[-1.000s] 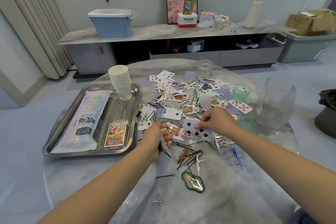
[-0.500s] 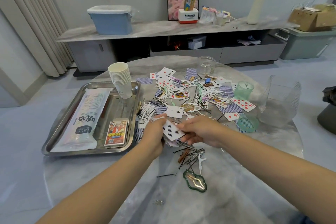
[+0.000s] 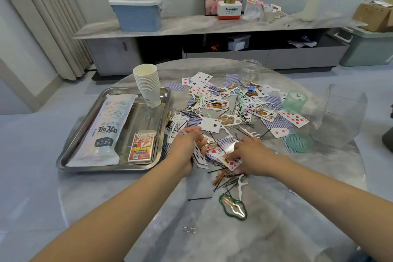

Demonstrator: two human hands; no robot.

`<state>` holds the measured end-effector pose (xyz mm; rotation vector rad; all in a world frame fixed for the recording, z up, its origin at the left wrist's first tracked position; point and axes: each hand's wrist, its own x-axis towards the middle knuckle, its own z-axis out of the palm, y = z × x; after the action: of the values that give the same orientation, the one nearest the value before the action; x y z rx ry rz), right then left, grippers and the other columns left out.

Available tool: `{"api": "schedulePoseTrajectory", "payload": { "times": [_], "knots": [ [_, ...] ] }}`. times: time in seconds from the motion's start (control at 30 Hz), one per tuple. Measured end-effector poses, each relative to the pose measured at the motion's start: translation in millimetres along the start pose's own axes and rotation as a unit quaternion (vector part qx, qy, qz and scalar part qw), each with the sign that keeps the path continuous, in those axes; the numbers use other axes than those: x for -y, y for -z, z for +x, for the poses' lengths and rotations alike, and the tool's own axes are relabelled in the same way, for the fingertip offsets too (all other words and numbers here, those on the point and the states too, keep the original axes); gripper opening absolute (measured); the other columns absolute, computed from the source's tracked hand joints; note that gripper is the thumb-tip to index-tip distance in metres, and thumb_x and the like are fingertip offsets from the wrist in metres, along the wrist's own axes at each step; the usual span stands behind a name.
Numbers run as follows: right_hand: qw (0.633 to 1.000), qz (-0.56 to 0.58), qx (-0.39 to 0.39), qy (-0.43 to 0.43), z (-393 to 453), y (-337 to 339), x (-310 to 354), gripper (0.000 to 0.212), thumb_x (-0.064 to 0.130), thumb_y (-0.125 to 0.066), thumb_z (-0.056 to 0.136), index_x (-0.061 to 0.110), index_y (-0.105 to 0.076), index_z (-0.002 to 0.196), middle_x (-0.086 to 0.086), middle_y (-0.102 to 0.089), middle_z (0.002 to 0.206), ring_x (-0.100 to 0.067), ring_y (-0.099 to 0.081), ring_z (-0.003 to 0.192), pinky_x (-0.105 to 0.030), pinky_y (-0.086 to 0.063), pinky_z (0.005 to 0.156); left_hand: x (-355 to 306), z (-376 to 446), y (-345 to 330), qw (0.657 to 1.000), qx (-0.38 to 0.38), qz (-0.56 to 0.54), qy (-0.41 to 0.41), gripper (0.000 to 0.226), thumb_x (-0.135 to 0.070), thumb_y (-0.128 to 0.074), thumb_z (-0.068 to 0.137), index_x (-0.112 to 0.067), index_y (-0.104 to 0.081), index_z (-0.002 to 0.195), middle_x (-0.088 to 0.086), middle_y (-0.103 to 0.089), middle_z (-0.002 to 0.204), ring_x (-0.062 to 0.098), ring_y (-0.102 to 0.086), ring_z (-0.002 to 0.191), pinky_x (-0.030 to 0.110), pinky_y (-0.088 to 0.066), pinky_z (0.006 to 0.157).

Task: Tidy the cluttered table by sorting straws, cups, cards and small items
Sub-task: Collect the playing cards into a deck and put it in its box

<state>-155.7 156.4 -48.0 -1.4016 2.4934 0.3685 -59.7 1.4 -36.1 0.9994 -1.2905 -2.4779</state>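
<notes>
Playing cards, white floss picks and dark hairpins lie scattered over the round marble table [image 3: 212, 240]. My left hand [image 3: 187, 147] grips a small stack of cards [image 3: 198, 156] at the near edge of the pile. My right hand [image 3: 253, 155] lies flat over the pile, its fingertips pinching a red diamond card [image 3: 231, 162]. A steel tray [image 3: 70, 155] on the left holds a pack of straws [image 3: 106, 127], a card box [image 3: 141, 147] and a stack of paper cups [image 3: 147, 83].
A green hair clip [image 3: 232, 208], a loose hairpin [image 3: 200, 198] and a small metal clip [image 3: 189, 229] lie near me. Two green plastic cups [image 3: 296, 102] [image 3: 297, 141], a clear container [image 3: 338, 117] and a glass jar [image 3: 249, 69] stand right and back.
My right hand put the spade card onto the stack in my left hand, then moved right and down to the red diamond card. My left hand stayed put.
</notes>
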Motion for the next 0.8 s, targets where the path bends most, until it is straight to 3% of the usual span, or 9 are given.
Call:
{"api": "schedulePoseTrajectory", "payload": {
  "times": [0.1,0.2,0.3,0.37,0.57,0.67,0.8],
  "knots": [
    [0.999,0.022,-0.029,0.001,-5,2,-1,0.046,0.03,-0.059,0.088,0.034,-0.051,0.133,0.003,-0.052,0.126,-0.02,-0.038,0.123,-0.033,-0.027,0.099,1,1,-1,1.0,0.003,0.0,0.01,0.009,-0.013,-0.05,0.097,-0.012,-0.055,0.104,0.006,-0.053,0.076,0.015,-0.055,0.062,0.021,-0.047,0.043],
    [0.997,0.045,-0.059,-0.013,-3,0,-10,0.051,0.026,-0.053,0.092,0.033,-0.04,0.141,0.006,-0.043,0.141,-0.018,-0.033,0.131,-0.034,-0.026,0.105,2,1,-1,1.0,0.004,0.002,0.014,0.011,-0.015,-0.052,0.096,-0.012,-0.056,0.106,0.007,-0.054,0.079,0.016,-0.057,0.066,0.022,-0.048,0.044],
    [0.999,0.028,-0.012,-0.019,1,-5,-17,0.06,0.029,-0.053,0.094,0.033,-0.025,0.147,0.009,-0.029,0.152,-0.019,-0.024,0.137,-0.038,-0.018,0.111,2,1,0,1.0,0.002,-0.005,0.02,0.013,-0.015,-0.054,0.095,-0.011,-0.057,0.107,0.008,-0.055,0.081,0.016,-0.057,0.067,0.022,-0.049,0.044],
    [1.0,0.008,-0.006,-0.019,5,-6,-20,0.062,0.034,-0.056,0.092,0.034,-0.027,0.146,0.008,-0.029,0.15,-0.02,-0.024,0.136,-0.039,-0.018,0.11,1,1,-1,1.0,0.003,-0.006,0.021,0.015,-0.016,-0.054,0.095,-0.01,-0.056,0.109,0.008,-0.056,0.081,0.016,-0.057,0.067,0.022,-0.05,0.044],
    [0.998,0.021,-0.001,-0.063,8,-1,-22,0.055,0.044,-0.071,0.077,0.022,-0.046,0.121,-0.001,-0.039,0.133,-0.022,-0.03,0.128,-0.036,-0.023,0.106,2,0,0,1.0,0.009,-0.004,0.024,0.019,-0.015,-0.053,0.096,-0.01,-0.054,0.113,0.007,-0.056,0.08,0.017,-0.057,0.066,0.021,-0.049,0.044],
    [0.983,0.14,-0.047,-0.111,8,0,-25,0.03,0.036,-0.07,0.081,0.023,-0.051,0.1,0.002,-0.052,0.105,-0.019,-0.04,0.118,-0.033,-0.027,0.098,3,0,-1,1.0,0.008,-0.007,0.025,0.016,-0.015,-0.053,0.095,-0.01,-0.054,0.111,0.008,-0.055,0.079,0.016,-0.057,0.066,0.022,-0.051,0.045],
    [0.936,0.287,-0.131,-0.158,3,8,-26,0.013,0.023,-0.068,0.085,0.023,-0.055,0.084,0.004,-0.061,0.083,-0.018,-0.056,0.085,-0.033,-0.045,0.081,5,0,-2,0.999,0.014,-0.01,0.032,0.01,-0.017,-0.056,0.094,-0.012,-0.054,0.103,0.007,-0.055,0.078,0.016,-0.057,0.065,0.022,-0.051,0.047]
  ]
}}
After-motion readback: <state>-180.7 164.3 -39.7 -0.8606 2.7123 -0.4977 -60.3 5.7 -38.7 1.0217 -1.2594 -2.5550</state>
